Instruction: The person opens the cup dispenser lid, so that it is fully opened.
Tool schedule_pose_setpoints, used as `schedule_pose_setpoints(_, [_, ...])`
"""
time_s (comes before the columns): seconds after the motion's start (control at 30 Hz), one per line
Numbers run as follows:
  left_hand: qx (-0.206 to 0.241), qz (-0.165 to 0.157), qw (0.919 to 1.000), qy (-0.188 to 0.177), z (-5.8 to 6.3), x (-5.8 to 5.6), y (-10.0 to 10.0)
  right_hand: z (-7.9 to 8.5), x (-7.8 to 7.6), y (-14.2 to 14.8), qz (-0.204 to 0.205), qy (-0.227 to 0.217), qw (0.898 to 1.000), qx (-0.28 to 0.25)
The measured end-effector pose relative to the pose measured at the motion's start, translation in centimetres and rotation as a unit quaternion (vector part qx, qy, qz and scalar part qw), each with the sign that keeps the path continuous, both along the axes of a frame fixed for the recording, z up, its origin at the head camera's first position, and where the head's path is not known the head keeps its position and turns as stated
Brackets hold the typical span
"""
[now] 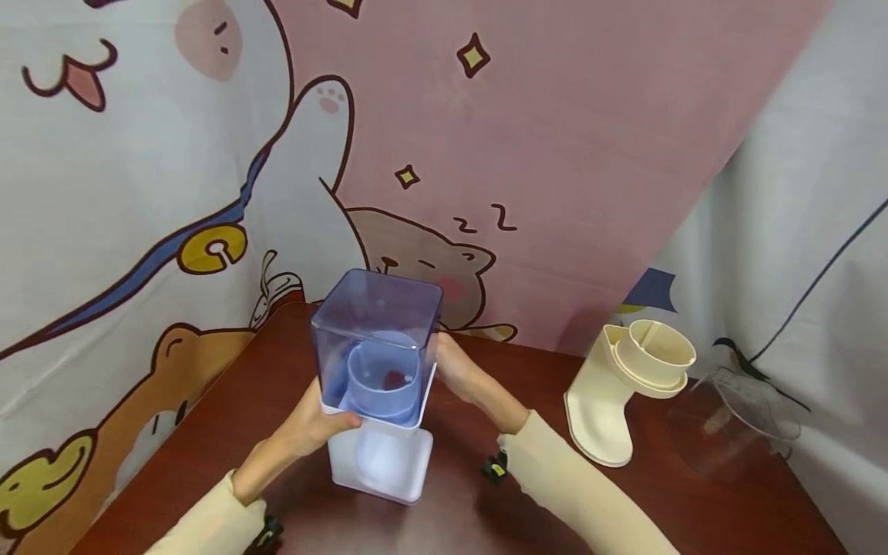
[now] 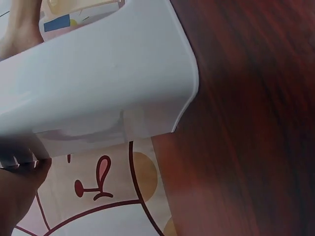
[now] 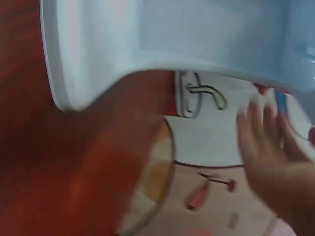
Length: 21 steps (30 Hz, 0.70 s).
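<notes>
In the head view, a white dispenser stand is in front of me, with a translucent bluish square container on top. Through the container's walls shows a round collar with a dark reddish spot inside. My left hand grips the stand's upper left side, its thumb along the front below the container. In the left wrist view the left fingers reach along the white body. My right hand is at the right side, its fingers partly hidden in the head view; the right wrist view shows them straight, beside the white shell.
On the reddish-brown table, a cream stand with a round collar is to the right. Beside it lies a clear cylindrical container. A dark cable hangs at the far right. A cartoon-print cloth rises behind the table.
</notes>
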<state>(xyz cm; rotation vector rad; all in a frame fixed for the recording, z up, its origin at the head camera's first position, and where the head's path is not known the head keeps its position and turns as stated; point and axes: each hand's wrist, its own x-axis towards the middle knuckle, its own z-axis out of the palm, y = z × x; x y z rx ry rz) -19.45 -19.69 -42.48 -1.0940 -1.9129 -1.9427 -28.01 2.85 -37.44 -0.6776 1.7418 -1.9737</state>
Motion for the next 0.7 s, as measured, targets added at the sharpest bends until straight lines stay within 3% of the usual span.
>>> schedule_pose_setpoints(0.13, [-0.018,0.028,0.9994,0.004,-0.5,0.0,0.2,3.2,1.5,1.6,-0.062,0.104,0.992,-0.046])
schedule_pose_setpoints(0.23, [-0.03,0.05,0.9981,0.02,-0.6,-0.2,0.0,5.9,3.5,1.8,-0.06,0.172,0.98,-0.078])
schedule_pose_setpoints(0.3, [-0.031,0.057,0.9974,0.031,-0.5,-0.3,0.0,6.8,5.0,1.3,-0.065,0.215,0.972,-0.067])
schedule_pose_setpoints(0.4, [-0.025,0.057,0.9974,0.036,-0.4,-0.4,0.0,6.7,6.8,0.0,-0.086,0.251,0.964,-0.027])
schedule_pose_setpoints(0.5, [-0.028,0.054,0.9975,0.036,-0.4,-0.3,0.1,6.1,7.8,-1.1,-0.121,0.259,0.958,0.005])
schedule_pose_setpoints(0.7, [-0.04,0.076,0.9954,0.044,-0.7,-0.3,0.3,5.3,8.1,-2.2,-0.158,0.279,0.946,-0.05])
